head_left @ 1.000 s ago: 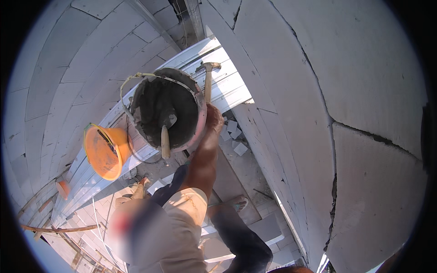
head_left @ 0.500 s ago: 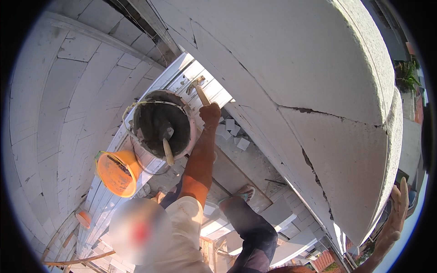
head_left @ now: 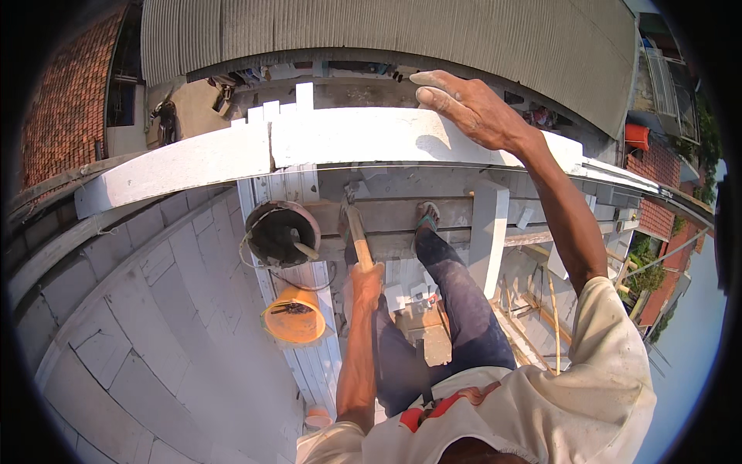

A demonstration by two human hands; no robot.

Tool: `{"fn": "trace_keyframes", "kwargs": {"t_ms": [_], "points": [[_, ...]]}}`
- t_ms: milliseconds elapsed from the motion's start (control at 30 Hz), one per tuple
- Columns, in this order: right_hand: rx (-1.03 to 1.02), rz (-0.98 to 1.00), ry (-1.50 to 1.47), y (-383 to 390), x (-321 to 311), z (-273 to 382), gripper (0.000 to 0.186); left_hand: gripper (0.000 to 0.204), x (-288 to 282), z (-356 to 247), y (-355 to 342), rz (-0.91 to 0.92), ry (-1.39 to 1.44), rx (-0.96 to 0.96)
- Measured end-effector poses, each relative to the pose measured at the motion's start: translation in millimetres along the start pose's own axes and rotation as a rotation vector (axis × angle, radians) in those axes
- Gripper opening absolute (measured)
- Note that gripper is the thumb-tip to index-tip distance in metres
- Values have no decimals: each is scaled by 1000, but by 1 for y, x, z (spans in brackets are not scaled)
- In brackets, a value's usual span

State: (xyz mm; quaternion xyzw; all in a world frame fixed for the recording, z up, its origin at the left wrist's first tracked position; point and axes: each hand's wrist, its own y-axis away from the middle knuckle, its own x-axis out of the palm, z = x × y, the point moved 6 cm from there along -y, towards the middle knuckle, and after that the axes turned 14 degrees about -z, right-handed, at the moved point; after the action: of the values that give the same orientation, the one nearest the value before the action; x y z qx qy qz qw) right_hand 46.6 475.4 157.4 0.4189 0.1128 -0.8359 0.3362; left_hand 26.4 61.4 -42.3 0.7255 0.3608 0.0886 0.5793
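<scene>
My left hand is closed round the wooden handle of a hammer, whose head points away from me above the plank platform. My right hand lies at the top of a long white wall block, its fingers stretched out toward the left. A second white block continues the course to the left, past a dark upright joint. Left of the hammer stands a bucket of grey mortar, with a trowel in it, handle outward. Nearer me is an orange bucket with dark residue inside.
My sandalled foot is on the planks. An upright pale block stands to its right. A block wall rises on the left. Beyond the course lie a lower yard and a corrugated roof. Bamboo poles stand at right.
My view has swung round, so the white course now runs across the upper part. My right hand, formerly at the far right edge, now shows fully on it. The hammer remains in my left hand.
</scene>
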Motion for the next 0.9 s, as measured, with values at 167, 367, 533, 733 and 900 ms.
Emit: {"fn": "trace_keyframes", "kwargs": {"t_ms": [167, 367, 533, 733, 900], "points": [[80, 42, -104, -7, 5, -8, 94, 17, -37, 32, 113, 131, -109, 175], [175, 71, -158, 8, -20, -11, 94, 21, -86, -5, 221, 102, -313, 481], [164, -47, -295, 33, -25, -24, 103, 25, -59, -122, 239, 77, -186, 801], [244, -31, -599, 43, -28, -31, 101, 25, 20, -270, 219, 84, -140, 849], [205, -162, -1008, 35, -31, -25, 109, 24, 57, -322, 195, 102, -298, 1018]]}}
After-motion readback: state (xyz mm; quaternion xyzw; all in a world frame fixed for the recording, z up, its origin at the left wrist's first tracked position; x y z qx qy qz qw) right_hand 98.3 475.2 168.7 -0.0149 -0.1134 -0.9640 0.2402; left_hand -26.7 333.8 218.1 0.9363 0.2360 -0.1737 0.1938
